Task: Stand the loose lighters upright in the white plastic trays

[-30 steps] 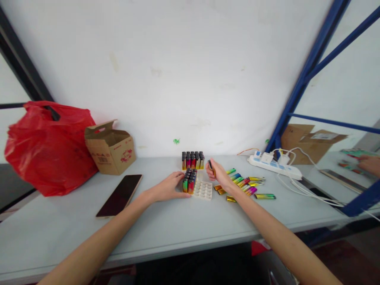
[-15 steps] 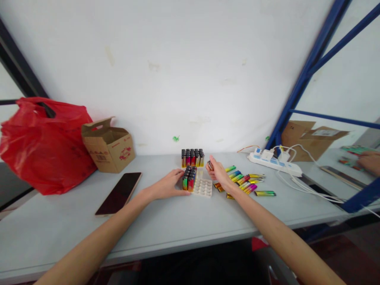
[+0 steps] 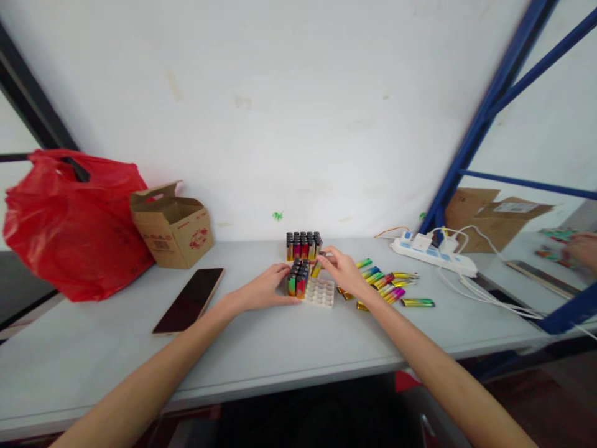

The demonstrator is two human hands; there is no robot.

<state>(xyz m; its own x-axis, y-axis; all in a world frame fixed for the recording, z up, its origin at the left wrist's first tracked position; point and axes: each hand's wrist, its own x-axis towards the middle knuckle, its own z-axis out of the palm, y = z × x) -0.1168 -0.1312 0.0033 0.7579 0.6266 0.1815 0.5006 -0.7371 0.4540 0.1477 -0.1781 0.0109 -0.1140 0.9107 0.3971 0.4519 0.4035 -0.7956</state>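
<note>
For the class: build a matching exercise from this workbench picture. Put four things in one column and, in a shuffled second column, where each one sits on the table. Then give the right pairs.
Things
1. red plastic bag
2. phone
3. power strip
4. white tray

Places
A. lying flat on the table, screen dark, in front of the cardboard box
B. between the left hand and the right hand
C. at the far left end of the table
D. on the right, beside the blue frame post, cables plugged in

Pairs: 1-C, 2-A, 3-D, 4-B
</note>
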